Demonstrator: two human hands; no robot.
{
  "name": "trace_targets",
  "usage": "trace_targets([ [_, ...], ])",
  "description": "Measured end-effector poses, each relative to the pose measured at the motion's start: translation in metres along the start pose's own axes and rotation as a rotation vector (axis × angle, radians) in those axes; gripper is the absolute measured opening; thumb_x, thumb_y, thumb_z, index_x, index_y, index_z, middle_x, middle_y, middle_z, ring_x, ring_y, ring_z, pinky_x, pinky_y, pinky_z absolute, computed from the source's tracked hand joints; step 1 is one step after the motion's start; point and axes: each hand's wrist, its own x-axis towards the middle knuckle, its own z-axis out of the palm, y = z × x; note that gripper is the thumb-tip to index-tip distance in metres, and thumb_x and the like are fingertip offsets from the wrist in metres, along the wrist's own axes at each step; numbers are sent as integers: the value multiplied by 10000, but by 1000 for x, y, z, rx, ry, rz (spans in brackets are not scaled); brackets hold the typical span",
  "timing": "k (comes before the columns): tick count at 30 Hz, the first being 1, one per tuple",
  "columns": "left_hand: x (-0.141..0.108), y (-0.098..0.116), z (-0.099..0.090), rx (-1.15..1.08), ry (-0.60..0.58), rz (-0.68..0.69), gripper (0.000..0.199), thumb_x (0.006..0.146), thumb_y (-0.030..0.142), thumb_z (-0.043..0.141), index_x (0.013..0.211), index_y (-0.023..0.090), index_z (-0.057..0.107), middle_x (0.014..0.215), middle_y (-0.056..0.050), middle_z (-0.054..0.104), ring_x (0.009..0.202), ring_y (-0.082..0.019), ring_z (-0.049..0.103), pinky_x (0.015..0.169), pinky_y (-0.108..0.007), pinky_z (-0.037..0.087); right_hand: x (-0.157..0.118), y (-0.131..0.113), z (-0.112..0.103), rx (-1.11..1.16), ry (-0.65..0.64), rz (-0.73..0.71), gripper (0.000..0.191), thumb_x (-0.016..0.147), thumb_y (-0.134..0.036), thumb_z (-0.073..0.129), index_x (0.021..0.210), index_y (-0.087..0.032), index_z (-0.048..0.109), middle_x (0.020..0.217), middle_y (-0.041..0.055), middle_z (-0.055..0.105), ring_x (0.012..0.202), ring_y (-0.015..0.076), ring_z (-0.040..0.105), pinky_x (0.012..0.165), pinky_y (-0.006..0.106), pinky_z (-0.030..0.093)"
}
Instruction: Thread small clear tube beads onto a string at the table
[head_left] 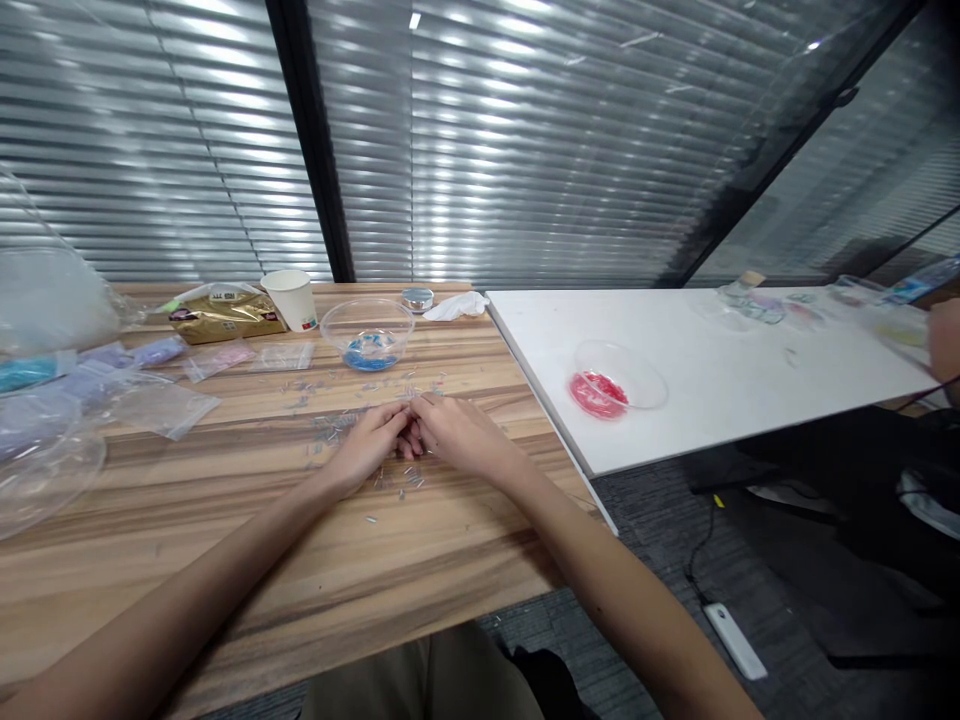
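My left hand (373, 443) and my right hand (452, 432) meet over the wooden table, fingertips drawn together. Both hands are closed, and whatever lies between the fingers is hidden or too small to name. Around and beneath them many small, clear tube-like pieces (328, 428) are scattered on the wood. A few more loose pieces (414, 478) lie just in front of the hands. Behind the hands stands a clear round bowl (400, 335) with blue bits (370, 352) in its bottom.
At the left lie small plastic bags (217, 358), a gold packet (229, 315) and a paper cup (291, 300). A round tin (417, 299) and a tissue (456, 306) sit at the back. On the white table (525, 340) rests a clear bowl (646, 385) with red bits. Another person's hand (945, 340) shows far right.
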Motion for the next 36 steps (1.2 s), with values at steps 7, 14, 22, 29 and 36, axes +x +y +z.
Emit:
trace_targets([
  [7, 1, -3, -1, 17, 5, 16, 295, 831, 393, 472, 662, 167, 558, 602, -15, 600, 542, -130, 549, 535, -246, 450, 0, -1, -1, 15, -7, 5, 177, 918, -151, 384, 997, -140, 542, 925, 87, 617, 760, 175, 579, 651, 266, 390],
  [14, 0, 0, -1, 38, 5, 13, 264, 821, 384, 482, 689, 166, 552, 604, -11, 590, 546, -135, 544, 538, -252, 451, 0, 1, 1, 25, 13, -9, 181, 913, -139, 377, 981, -143, 545, 922, 76, 624, 750, 177, 573, 644, 271, 382],
  [22, 1, -1, -1, 36, -2, 18, 271, 836, 384, 467, 704, 163, 550, 614, -12, 592, 550, -134, 550, 536, -249, 458, 1, 1, 0, -16, 29, -16, 182, 925, -165, 376, 974, -144, 550, 927, 82, 637, 744, 184, 589, 620, 269, 376],
  [29, 1, -2, -1, 22, 3, 3, 278, 838, 385, 461, 699, 159, 545, 618, -12, 586, 556, -132, 546, 541, -248, 452, 0, 1, 0, -23, 29, -16, 205, 934, -173, 363, 986, -143, 559, 901, 86, 639, 721, 187, 579, 615, 272, 368],
  [36, 1, -3, -2, -104, -18, -42, 254, 834, 378, 501, 742, 151, 570, 635, -14, 591, 587, -135, 554, 554, -243, 437, 3, 5, -1, -38, 39, -36, 186, 918, -144, 413, 959, -144, 594, 898, 72, 637, 770, 179, 572, 651, 266, 365],
])
